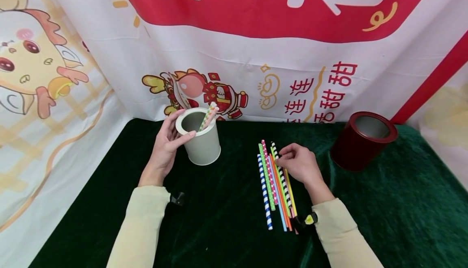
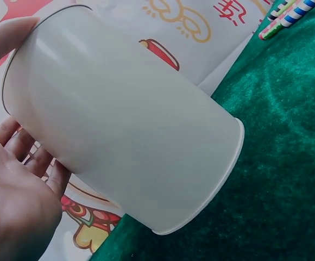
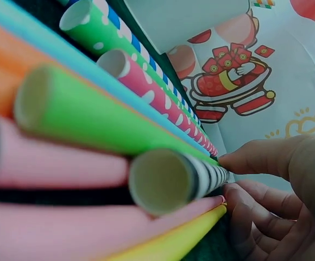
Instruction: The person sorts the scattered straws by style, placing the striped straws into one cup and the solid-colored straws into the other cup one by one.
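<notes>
My left hand (image 1: 164, 150) grips a light grey canister (image 1: 203, 150), its thumb at the rim and the fingers along the far side. A few patterned paper straws (image 1: 207, 118) stand in the canister, leaning right. With thumb and forefinger, my right hand (image 1: 300, 165) pinches a black-and-white striped straw (image 3: 203, 176) near its far end. That straw lies among a row of several colourful straws on the cloth. Beside it are a bright green straw (image 3: 87, 106), a pink dotted straw (image 3: 146, 89) and a yellow straw (image 1: 291, 189). A blue-and-white striped straw (image 1: 264, 195) lies at the row's left.
To the right stands a dark red canister (image 1: 347, 150), its mouth facing up. Dark green velvet cloth (image 1: 226, 219) covers the table. A printed white and red backdrop (image 1: 234, 52) hangs behind the table's far edge.
</notes>
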The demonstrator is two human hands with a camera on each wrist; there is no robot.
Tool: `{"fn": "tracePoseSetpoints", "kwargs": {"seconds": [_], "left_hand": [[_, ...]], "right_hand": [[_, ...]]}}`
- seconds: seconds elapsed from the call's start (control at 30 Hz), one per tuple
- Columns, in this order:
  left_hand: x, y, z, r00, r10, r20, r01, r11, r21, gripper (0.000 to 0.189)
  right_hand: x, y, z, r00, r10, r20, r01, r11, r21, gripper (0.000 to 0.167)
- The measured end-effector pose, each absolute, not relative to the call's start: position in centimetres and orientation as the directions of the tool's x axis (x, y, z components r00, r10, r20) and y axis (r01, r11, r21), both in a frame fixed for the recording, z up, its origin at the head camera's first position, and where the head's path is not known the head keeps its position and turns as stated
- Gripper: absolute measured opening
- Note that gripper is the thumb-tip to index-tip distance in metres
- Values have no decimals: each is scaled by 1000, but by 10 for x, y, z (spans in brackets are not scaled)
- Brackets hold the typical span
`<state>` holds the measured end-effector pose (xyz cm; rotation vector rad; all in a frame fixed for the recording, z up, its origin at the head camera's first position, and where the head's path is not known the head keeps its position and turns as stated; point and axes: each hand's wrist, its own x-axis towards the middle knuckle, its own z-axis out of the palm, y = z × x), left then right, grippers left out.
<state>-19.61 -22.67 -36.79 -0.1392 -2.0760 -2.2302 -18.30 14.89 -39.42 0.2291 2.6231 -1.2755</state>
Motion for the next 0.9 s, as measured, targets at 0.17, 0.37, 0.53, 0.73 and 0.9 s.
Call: {"fn": "tracePoseSetpoints", "kwargs": {"seconds": [0.17, 0.37, 0.53, 0.73, 0.9], "left_hand": [[-196, -226, -367, -993, 1, 115, 115, -48, 992, 73], [-196, -227, -367, -993, 7, 115, 115, -39, 993, 72], [-197, -228, -368, -992, 8, 123, 122, -37, 992, 73], [-198, -227, -369, -993, 2, 115, 115, -34, 993, 70], [-199, -227, -369, -994, 0, 112, 112, -34, 993, 72]], "right_hand": [[-182, 147, -393, -963, 47, -265, 233, 639, -733, 31], [-183, 145, -394, -965, 53, -256, 228, 649, -726, 31], [-184, 144, -396, -968, 55, -246, 221, 659, -719, 31], [-186, 144, -399, -971, 59, -232, 212, 662, -719, 29], [-185, 144, -399, -973, 67, -222, 210, 661, -720, 28]]}}
